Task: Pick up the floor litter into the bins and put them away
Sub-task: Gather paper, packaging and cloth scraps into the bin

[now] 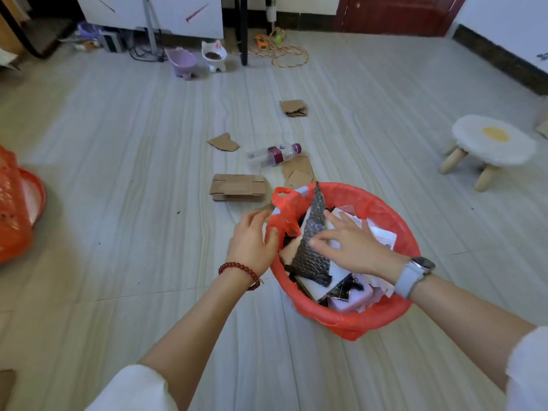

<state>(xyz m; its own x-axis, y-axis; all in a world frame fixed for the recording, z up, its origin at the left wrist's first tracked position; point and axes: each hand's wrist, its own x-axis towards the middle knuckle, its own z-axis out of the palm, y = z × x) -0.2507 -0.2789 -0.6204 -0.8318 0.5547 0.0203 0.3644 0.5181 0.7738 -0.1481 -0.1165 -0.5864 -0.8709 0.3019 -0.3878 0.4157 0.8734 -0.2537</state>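
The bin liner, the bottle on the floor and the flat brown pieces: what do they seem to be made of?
Bin liner: thin glossy red plastic film, judging by its wrinkles and shine. Bottle: clear plastic, see-through, with a maroon label and cap. Flat brown pieces: matte cardboard, apparently corrugated, with fold lines.

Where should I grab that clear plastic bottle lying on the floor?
Probably take the clear plastic bottle with the maroon label around its labelled middle, coming from above. It lies on its side, barrel exposed, and its lower end rests on a brown cardboard scrap.

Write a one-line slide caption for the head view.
Left hand grips the red-lined bin; right hand presses litter down.
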